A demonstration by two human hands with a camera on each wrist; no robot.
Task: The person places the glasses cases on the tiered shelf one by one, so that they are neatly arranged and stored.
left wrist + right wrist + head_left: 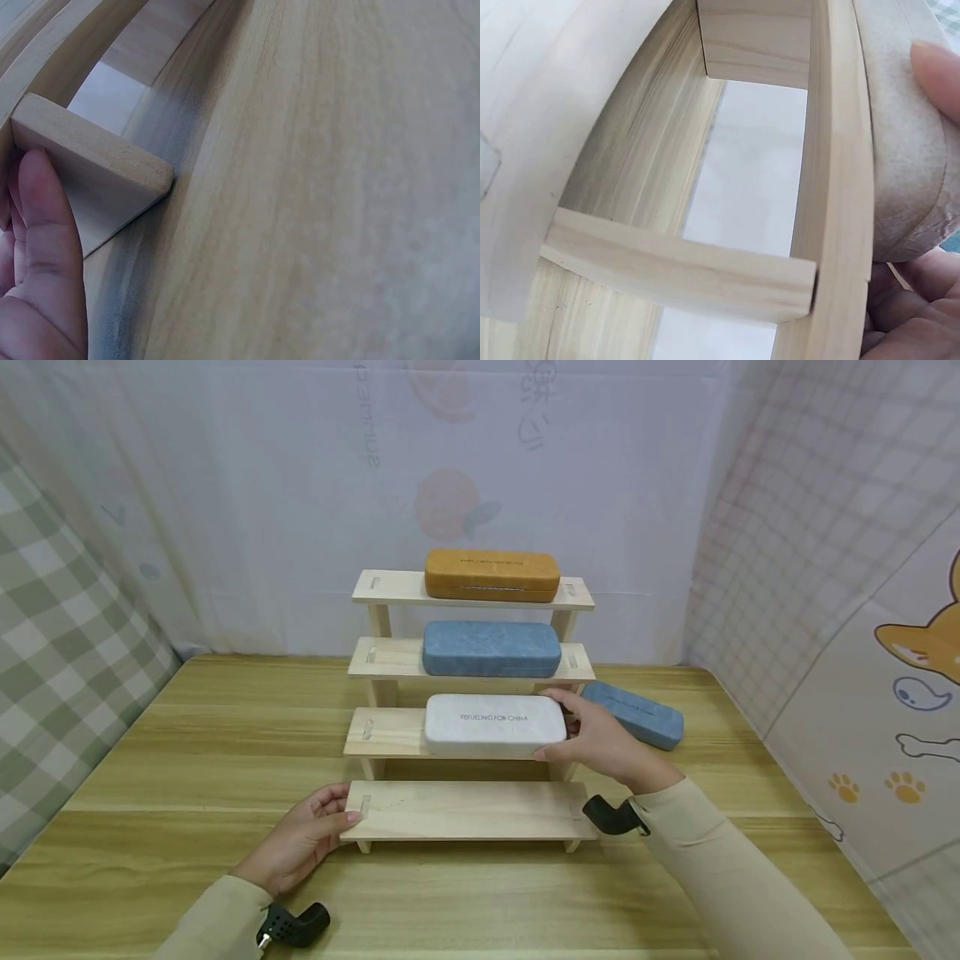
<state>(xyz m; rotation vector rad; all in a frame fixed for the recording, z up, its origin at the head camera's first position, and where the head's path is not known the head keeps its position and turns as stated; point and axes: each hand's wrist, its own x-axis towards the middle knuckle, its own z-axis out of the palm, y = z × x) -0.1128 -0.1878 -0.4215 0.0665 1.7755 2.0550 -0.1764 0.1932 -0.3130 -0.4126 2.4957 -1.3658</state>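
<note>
On the third tier down of a wooden step stand (465,810) lies a white glasses case (495,727) with printed lettering. My right hand (600,739) grips the case's right end, thumb at the front and fingers behind. In the right wrist view, the case (907,150) sits against the shelf edge, the thumb (937,79) on it. At the lower left, my left hand (307,835) holds the left end of the bottom tier, thumb on top. The left wrist view has the fingers beside the stand's leg (90,150).
An orange glasses case (491,577) lies on the top tier and a blue case (491,649) on the second. Another blue case (637,714) lies on the wooden table (187,760), right of the stand. Fabric (300,510) hangs behind and at both sides.
</note>
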